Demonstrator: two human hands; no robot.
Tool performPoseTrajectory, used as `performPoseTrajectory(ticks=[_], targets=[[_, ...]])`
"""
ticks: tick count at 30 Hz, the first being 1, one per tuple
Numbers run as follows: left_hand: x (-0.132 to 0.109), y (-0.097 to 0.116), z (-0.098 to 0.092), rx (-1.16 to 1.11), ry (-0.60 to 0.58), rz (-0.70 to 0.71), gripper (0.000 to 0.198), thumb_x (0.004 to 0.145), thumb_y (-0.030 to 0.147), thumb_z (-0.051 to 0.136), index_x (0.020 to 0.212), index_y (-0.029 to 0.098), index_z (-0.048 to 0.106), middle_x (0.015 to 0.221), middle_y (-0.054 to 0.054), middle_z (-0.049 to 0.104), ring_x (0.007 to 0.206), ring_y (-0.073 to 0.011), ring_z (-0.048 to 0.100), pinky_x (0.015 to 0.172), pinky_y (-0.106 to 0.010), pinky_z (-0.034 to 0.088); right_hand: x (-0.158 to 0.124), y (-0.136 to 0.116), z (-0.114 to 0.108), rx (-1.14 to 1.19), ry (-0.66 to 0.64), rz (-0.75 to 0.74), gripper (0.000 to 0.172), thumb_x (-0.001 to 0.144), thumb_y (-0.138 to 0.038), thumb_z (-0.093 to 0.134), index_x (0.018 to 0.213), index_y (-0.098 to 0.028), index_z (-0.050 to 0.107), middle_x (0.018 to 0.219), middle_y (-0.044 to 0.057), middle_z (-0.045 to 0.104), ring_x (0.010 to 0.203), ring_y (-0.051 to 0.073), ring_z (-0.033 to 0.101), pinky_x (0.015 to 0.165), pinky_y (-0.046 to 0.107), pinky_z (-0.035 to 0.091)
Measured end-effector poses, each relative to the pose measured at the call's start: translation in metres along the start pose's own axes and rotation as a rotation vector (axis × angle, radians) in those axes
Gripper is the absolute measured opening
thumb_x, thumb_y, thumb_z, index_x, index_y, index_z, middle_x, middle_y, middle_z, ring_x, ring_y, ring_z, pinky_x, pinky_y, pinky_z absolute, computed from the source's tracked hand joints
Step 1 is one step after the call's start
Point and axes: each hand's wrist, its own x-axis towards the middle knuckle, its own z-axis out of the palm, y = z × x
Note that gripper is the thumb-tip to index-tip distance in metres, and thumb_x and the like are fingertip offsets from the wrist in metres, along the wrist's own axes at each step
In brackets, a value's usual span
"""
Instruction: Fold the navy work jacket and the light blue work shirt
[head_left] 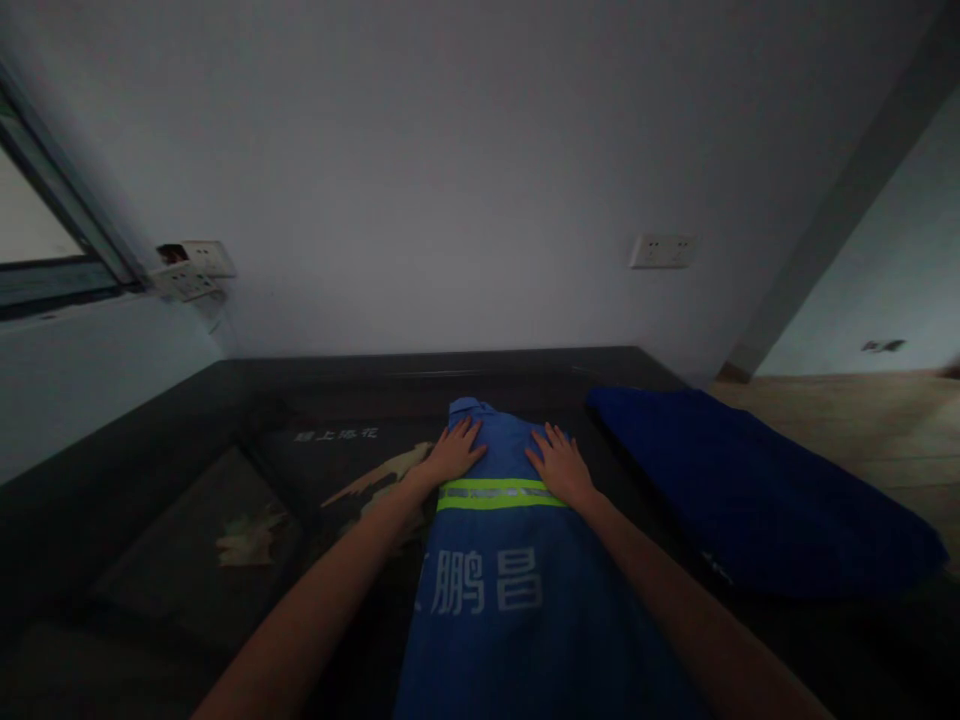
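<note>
Workwear (487, 540) is pressed under the left hand (454, 452) and the right hand (562, 468), both spread, nothing clamped, presumably so it is kept flat.

A socket (664, 251) is set in the pale wall (420, 180); corner sockets (208, 258) sit by the window (37, 215) at left, and light floor (862, 425) shows at right.

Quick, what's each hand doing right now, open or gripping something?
Left hand: open, palm down on the blue garment, gripping nothing I can see.
Right hand: open, fingers spread on the same garment, no grip visible.
</note>
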Motion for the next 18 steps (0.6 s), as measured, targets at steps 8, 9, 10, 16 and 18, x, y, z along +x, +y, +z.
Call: performPoseTrajectory(ticks=[8, 9, 10, 16, 18], targets=[[0.052, -0.037, -0.026, -0.052, 0.213, -0.177, 0.029, 0.091, 0.023, 0.042, 0.113, 0.016, 0.06, 0.116, -0.011, 0.062, 0.111, -0.0223, 0.054, 0.098, -0.037, 0.041, 0.048, -0.037, -0.044, 0.295, 0.15, -0.113, 0.033, 0.091, -0.027, 0.048, 0.119, -0.016, 0.06, 0.124, 0.011, 0.06, 0.117, 0.021, 0.051, 0.102, 0.036, 0.036], [0.059, -0.04, -0.026, -0.059, 0.2, -0.186, 0.027, 0.091, 0.026, 0.043, 0.109, 0.017, 0.062, 0.112, -0.01, 0.063, 0.108, -0.0225, 0.056, 0.095, -0.037, 0.042, 0.061, -0.044, -0.045, 0.323, 0.134, -0.115, 0.03, 0.09, -0.025, 0.049, 0.116, -0.017, 0.062, 0.12, 0.01, 0.062, 0.114, 0.02, 0.054, 0.099, 0.032, 0.038], [0.065, -0.042, -0.025, -0.066, 0.179, -0.19, 0.027, 0.091, 0.029, 0.044, 0.104, 0.018, 0.064, 0.109, -0.009, 0.065, 0.104, -0.0225, 0.058, 0.092, -0.037, 0.044, 0.074, -0.05, -0.044, 0.336, 0.116, -0.105, 0.028, 0.09, -0.024, 0.048, 0.113, -0.018, 0.064, 0.117, 0.009, 0.064, 0.112, 0.019, 0.055, 0.097, 0.03, 0.039], [0.092, -0.049, -0.027, -0.097, 0.037, -0.165, 0.029, 0.086, 0.046, 0.052, 0.084, 0.022, 0.069, 0.092, -0.005, 0.07, 0.091, -0.023, 0.063, 0.08, -0.033, 0.046, 0.138, -0.054, -0.023, 0.362, -0.072, -0.011, 0.021, 0.081, -0.013, 0.059, 0.097, -0.017, 0.072, 0.101, 0.008, 0.072, 0.096, 0.02, 0.065, 0.081, 0.027, 0.046], [0.097, -0.05, -0.03, -0.119, 0.013, -0.13, 0.028, 0.084, 0.045, 0.055, 0.084, 0.022, 0.07, 0.093, -0.005, 0.07, 0.091, -0.022, 0.062, 0.079, -0.031, 0.046, 0.149, -0.048, -0.019, 0.401, -0.171, -0.026, 0.019, 0.077, -0.013, 0.064, 0.092, -0.017, 0.074, 0.092, 0.006, 0.074, 0.088, 0.018, 0.067, 0.075, 0.023, 0.047]])
